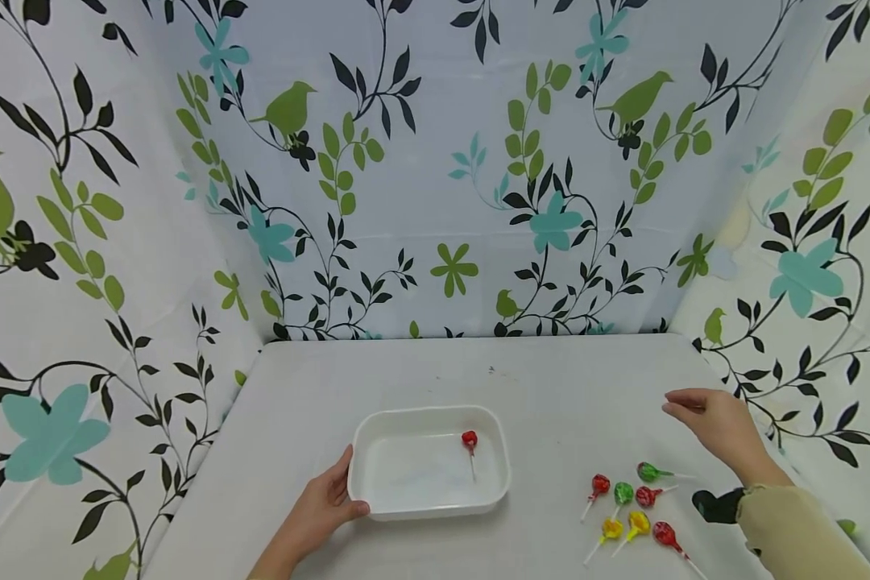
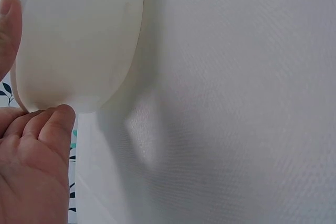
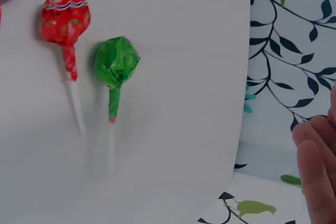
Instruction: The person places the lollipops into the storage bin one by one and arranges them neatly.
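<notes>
White tray (image 1: 406, 486) stands upright on a white table (image 1: 551, 379), and the left hand (image 1: 315, 507) grasps it at its left end, the fingers along the outside of the end wall and the thumb at the near left corner. Inside the tray, in its right half, lies one red lollipop (image 1: 469, 438), its white stick pointing toward the person. To the right of the tray, well apart from it, seven more wrapped lollipops lie loosely grouped on the table. Nearest the tray are a red one (image 1: 600, 484) and a yellow one (image 1: 612, 529); slightly farther from it come a green one (image 1: 623, 493) and a second yellow one (image 1: 639, 524). On the side of the group away from the tray are another green one (image 1: 648, 471), another red one (image 1: 647, 496) and, closest to the person, a last red one (image 1: 664, 534). The right hand (image 1: 718, 427), in a pale sleeve (image 1: 797, 528), is raised well to the right of the tray, about level with its far edge; it looks released, with nothing seen in the fingers, though the right wrist view catches only part of them. Beyond the tray hangs a leaf-and-bird patterned cloth (image 1: 413, 177), which also runs down both sides.
</notes>
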### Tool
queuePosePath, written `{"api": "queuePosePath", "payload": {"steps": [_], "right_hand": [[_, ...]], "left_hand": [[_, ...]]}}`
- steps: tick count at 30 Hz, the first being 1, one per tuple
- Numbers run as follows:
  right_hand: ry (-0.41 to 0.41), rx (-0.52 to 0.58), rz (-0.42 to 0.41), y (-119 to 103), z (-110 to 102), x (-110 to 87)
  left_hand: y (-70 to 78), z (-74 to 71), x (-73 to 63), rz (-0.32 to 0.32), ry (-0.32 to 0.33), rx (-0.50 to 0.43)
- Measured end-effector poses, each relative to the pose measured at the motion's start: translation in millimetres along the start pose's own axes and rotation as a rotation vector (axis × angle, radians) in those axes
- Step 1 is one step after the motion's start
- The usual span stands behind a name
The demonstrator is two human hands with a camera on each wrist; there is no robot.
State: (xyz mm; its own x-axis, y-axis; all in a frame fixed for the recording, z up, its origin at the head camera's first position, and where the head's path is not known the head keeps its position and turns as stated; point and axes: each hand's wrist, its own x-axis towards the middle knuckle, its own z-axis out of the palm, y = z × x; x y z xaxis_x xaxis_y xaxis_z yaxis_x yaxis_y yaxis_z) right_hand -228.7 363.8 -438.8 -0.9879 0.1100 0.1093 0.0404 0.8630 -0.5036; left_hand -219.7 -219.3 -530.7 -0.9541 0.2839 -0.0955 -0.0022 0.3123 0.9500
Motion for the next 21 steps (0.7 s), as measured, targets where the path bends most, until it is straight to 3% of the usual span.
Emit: {"api": "queuePosePath", "payload": {"steps": [6,11,21], "right_hand": [[-0.042,-0.004,0.027,16.7,8.3,-7.8],[-0.150,0.000,0.034,26.4,25.2,-11.3],[-0.403,-0.026,-0.086,30.1,40.4,-4.8]], "left_hand": [[2.8,1.0,-0.2,-0.015,0.012,-0.001],[4.9,0.8,-1.2,-0.023,0.020,0.018],[3.4,3.1,0.9,-0.044,0.026,-0.017]]}}
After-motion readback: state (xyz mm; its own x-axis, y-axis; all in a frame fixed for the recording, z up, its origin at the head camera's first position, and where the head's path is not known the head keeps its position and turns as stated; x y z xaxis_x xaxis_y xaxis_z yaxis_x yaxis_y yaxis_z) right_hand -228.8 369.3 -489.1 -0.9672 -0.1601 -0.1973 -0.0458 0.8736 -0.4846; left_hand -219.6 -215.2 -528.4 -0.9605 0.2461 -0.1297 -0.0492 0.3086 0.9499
